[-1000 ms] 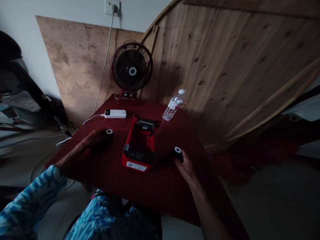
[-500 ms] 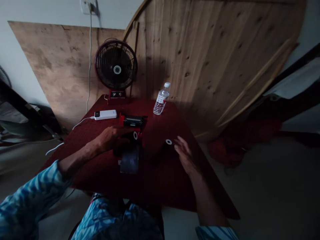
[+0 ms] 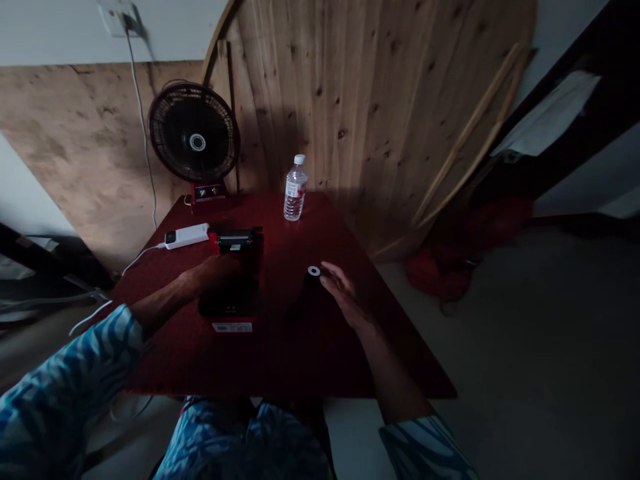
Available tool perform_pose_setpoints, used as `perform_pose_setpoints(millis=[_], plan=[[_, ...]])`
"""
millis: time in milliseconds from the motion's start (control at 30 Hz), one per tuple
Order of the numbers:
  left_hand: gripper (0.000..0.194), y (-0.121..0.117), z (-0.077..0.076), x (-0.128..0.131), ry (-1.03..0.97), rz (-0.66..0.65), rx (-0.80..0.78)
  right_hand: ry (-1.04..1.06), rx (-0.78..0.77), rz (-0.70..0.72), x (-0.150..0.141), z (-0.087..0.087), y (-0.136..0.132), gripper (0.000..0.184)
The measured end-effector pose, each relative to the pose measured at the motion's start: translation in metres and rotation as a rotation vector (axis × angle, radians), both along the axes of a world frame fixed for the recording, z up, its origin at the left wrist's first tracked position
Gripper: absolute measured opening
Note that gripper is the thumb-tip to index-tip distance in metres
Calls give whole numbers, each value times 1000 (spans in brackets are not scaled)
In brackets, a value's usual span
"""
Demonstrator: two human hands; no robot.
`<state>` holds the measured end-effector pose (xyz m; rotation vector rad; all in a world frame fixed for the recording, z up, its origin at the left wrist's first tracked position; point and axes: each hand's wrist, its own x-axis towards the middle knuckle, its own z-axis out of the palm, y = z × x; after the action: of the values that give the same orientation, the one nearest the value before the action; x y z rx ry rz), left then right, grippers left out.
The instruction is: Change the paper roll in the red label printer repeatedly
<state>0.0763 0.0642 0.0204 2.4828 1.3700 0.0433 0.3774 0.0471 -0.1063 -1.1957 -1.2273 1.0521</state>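
A red and black machine (image 3: 231,301), its kind unclear, sits on the left half of the dark red table. A black bar-like part (image 3: 237,240) stands raised at its back, and a white label (image 3: 233,327) shows on its front. My left hand (image 3: 223,270) reaches over the middle of the machine; its fingers are lost in the dark, so any hold is hidden. To the right is a dark roll with a white ring-shaped core (image 3: 314,271). Beside it, my right hand (image 3: 341,288) has its fingers stretched and apart, close to the roll's end; I cannot tell whether they touch.
A white power bank (image 3: 187,236) with a cable lies behind and left of the machine. At the back stand a fan (image 3: 195,137) and a water bottle (image 3: 295,189). Wooden boards (image 3: 370,100) lean against the wall. The table's right edge (image 3: 400,303) slopes toward me.
My left hand, earlier near a white-cored dark roll, now reaches into the machine, and that roll is out of sight. A grey sheet-like piece in front no longer shows. The view has shifted right.
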Motion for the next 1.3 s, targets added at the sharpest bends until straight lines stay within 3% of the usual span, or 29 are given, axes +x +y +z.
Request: perform_pose_setpoints(millis=[100, 233, 367, 500, 700, 867, 933, 1033, 1100, 1200, 1300], plan=[[23, -9, 11, -16, -71, -27, -18, -6, 4, -14, 0, 1, -1, 54], [38, -45, 20, -43, -243, 36, -13, 6, 22, -20, 0, 1, -1, 52], [45, -73, 3, -52, -307, 15, 81, 4, 33, -42, 0, 0, 0, 53], [28, -76, -18, -45, -352, -25, 299, 29, 26, -76, 0, -4, 3, 57], [24, -85, -22, -43, -293, -75, 446, 66, 24, -87, 2, -10, 6, 63], [19, -100, -22, -44, -319, -159, 488, 41, 192, -325, -14, 21, -1, 57], [18, -104, -23, -44, -325, -168, 506, -13, 279, -256, -38, 41, 0, 49], [21, -108, -26, -44, -324, -156, 535, -83, 355, 42, -85, 65, 18, 50], [23, -110, -30, -45, -326, -151, 554, -107, 369, 98, -111, 73, 36, 49], [27, -113, -37, -45, -345, -144, 577, -189, 378, 89, -128, 73, 51, 42], [30, -116, -43, -44, -341, -120, 551, -282, 440, 88, -122, 62, 37, 42]])
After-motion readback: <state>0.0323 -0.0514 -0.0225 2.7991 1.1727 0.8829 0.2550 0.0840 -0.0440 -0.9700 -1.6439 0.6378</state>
